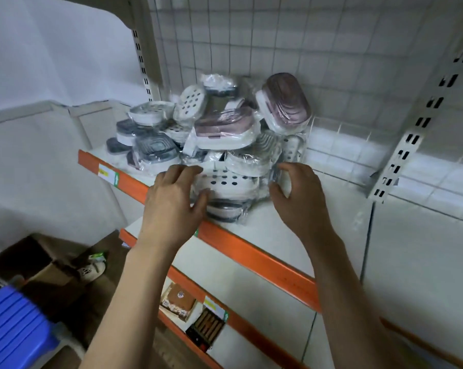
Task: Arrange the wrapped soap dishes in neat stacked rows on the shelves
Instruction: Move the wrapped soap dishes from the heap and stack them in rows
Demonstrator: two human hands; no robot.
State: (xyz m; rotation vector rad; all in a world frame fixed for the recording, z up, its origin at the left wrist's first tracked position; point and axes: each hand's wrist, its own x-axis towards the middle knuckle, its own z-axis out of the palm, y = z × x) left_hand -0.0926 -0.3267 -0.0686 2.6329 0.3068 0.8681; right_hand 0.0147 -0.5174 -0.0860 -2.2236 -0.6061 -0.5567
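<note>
The wrapped soap dishes (219, 129) sit in a loose, tumbled heap on the upper shelf (291, 230), toward its left end and back against the wire grid panel (278, 35); nothing here is yet in rows. At the front of the heap, nearest you, lies a white dish with a perforated top (227, 182), resting on a darker one at the shelf's lip. Your left hand (171, 203) has its fingers curled onto the wrap at that dish's 9 o'clock side, thumb low against it; your right hand (297, 190) is at its 3 o'clock side, fingers bent and pinching the crinkled film, so both grips look closed on the same front dish, though the blur hides how firm they are. Take care: I judge that this dish props the pile behind it. At 12 o'clock from it a mauve-lidded dish (225, 129) leans forward, and at 1 o'clock another mauve dish (283, 105) stands almost on edge against the grid; pull the front one out fast and either may slide off the orange shelf edge (251, 251) to the lower shelf. The slick film could also slip in your fingers. A yellow-and-green price tag (108, 174) sits at 9 o'clock on the edge strip, its writing too blurred to read; no brand shows on the wraps.
</note>
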